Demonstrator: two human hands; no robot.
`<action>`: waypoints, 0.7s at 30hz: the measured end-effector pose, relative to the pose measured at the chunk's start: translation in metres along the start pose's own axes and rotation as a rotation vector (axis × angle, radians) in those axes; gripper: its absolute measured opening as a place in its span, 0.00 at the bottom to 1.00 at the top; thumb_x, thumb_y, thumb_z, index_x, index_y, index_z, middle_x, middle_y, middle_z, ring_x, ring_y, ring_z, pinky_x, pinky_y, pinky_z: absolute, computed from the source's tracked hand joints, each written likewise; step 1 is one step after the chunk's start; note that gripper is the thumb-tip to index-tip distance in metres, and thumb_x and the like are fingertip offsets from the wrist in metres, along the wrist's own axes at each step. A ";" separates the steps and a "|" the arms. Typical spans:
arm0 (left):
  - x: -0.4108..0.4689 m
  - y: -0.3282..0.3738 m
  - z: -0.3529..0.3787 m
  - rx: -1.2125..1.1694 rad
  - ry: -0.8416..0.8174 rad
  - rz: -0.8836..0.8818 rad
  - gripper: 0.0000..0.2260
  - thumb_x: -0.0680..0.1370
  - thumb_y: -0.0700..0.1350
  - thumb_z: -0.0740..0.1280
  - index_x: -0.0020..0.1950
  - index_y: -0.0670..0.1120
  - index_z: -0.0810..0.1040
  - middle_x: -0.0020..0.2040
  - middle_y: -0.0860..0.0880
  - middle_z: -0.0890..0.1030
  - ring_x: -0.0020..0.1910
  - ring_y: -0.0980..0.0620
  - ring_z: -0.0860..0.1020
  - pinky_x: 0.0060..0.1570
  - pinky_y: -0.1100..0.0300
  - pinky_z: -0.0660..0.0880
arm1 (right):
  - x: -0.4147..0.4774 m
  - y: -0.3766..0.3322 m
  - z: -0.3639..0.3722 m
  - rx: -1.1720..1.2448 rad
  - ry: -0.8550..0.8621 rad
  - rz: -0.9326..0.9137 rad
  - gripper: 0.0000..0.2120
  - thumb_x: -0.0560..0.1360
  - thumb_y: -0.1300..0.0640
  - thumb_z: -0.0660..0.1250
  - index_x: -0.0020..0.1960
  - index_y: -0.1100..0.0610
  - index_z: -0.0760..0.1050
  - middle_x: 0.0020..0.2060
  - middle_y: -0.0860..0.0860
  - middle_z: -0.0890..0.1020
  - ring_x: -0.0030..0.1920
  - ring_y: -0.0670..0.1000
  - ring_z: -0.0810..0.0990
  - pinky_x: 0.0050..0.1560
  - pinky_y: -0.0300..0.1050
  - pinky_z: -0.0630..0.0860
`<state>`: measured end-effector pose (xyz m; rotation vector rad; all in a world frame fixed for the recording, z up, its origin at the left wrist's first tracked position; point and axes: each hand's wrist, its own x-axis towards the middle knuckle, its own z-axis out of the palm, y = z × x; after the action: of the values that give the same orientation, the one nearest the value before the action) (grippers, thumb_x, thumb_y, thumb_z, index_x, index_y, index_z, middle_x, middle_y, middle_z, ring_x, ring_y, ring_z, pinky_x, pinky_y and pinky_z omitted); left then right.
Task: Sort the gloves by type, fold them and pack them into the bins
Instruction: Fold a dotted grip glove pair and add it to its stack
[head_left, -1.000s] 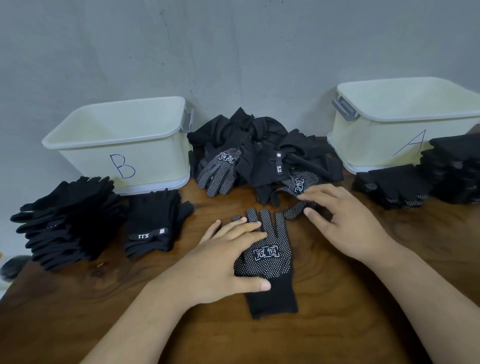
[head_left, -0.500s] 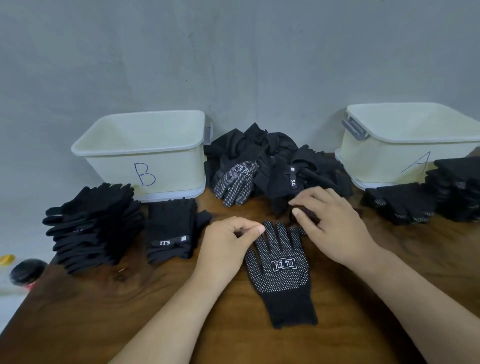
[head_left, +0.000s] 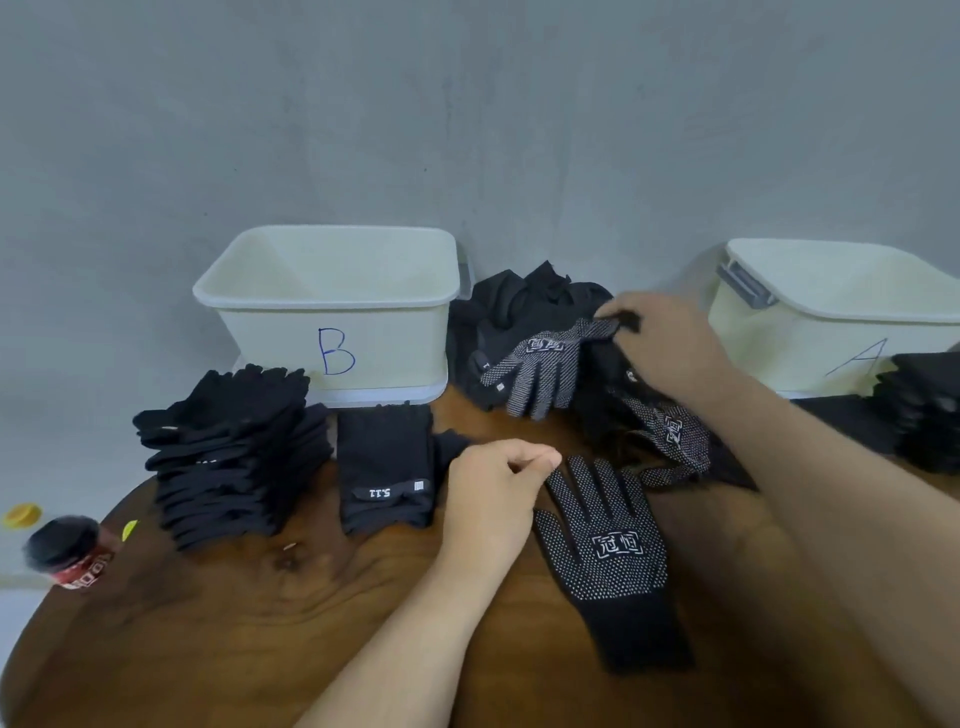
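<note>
Head | right hand (head_left: 670, 348) pinches dotted knit glove (head_left: 545, 366); left hand (head_left: 488, 493) grip curled, empty

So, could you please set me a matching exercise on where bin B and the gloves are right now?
1. bin B
2. plain glove stack
3. nearest dotted glove
4. farthest dotted glove

a. pinched at the cuff by the right hand, over the loose pile
b. flat on the table beside the left hand
c. at the back, left of the loose pile
d. near the table's left edge

Pairs: 1-c, 2-d, 3-b, 4-a.
</note>
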<state>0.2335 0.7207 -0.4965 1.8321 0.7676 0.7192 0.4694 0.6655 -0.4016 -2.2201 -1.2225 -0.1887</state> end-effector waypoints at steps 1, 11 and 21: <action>0.001 -0.001 0.000 -0.002 0.010 -0.004 0.05 0.80 0.51 0.74 0.48 0.53 0.90 0.45 0.63 0.87 0.49 0.66 0.83 0.55 0.67 0.77 | 0.004 0.000 -0.009 0.042 0.017 0.023 0.12 0.80 0.64 0.70 0.57 0.50 0.86 0.53 0.50 0.87 0.44 0.50 0.82 0.49 0.37 0.73; -0.002 0.002 0.003 0.104 0.019 0.021 0.23 0.87 0.56 0.59 0.35 0.47 0.65 0.29 0.51 0.71 0.31 0.55 0.69 0.34 0.57 0.64 | 0.025 0.011 -0.048 0.229 -0.003 0.123 0.10 0.81 0.61 0.69 0.54 0.47 0.85 0.48 0.44 0.86 0.47 0.45 0.81 0.48 0.33 0.78; -0.005 0.004 0.008 0.065 -0.058 0.053 0.18 0.87 0.52 0.60 0.40 0.47 0.65 0.36 0.52 0.71 0.36 0.56 0.70 0.41 0.59 0.67 | 0.015 0.022 -0.057 0.334 -0.081 0.172 0.08 0.83 0.54 0.71 0.49 0.55 0.87 0.40 0.45 0.86 0.32 0.36 0.75 0.34 0.27 0.68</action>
<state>0.2370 0.7116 -0.4961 1.9300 0.7146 0.6782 0.5048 0.6358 -0.3585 -2.0392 -1.0129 0.1648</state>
